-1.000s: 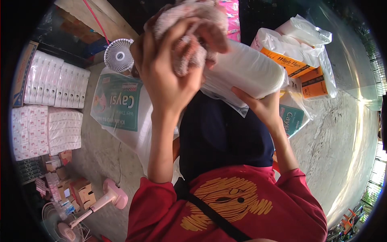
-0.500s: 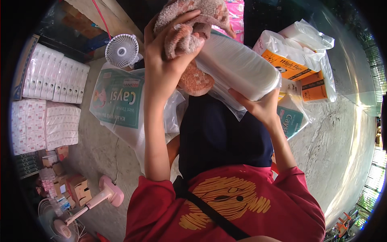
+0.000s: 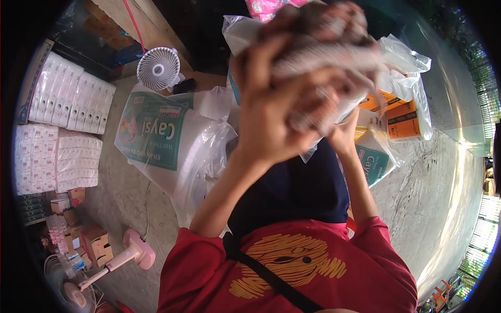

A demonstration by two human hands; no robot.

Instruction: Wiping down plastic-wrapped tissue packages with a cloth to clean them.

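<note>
My left hand [image 3: 263, 112] is closed around a bunched brown-and-white patterned cloth [image 3: 334, 57], which looks like a towel. Motion blurs both the cloth and the fingers. Behind the cloth is a clear plastic-wrapped pack of white tissues [image 3: 241, 35], mostly hidden; its far left corner shows. My right hand [image 3: 343, 134] is at the pack's near right end, gripping it from below, with the fingers largely covered by cloth and pack. The pack is held above my dark-clothed lap.
A large clear bag with a green label [image 3: 156, 130] lies on my left, beside a small white fan [image 3: 158, 69]. On my right are orange-labelled packs [image 3: 403, 120] and a green-labelled pack [image 3: 374, 164]. Stacked white packs [image 3: 75, 99] and a pink standing fan [image 3: 138, 249] are farther left.
My left hand and the cloth have swept right across the pack and now cover much of it. My right hand stays at the pack's near right end.
</note>
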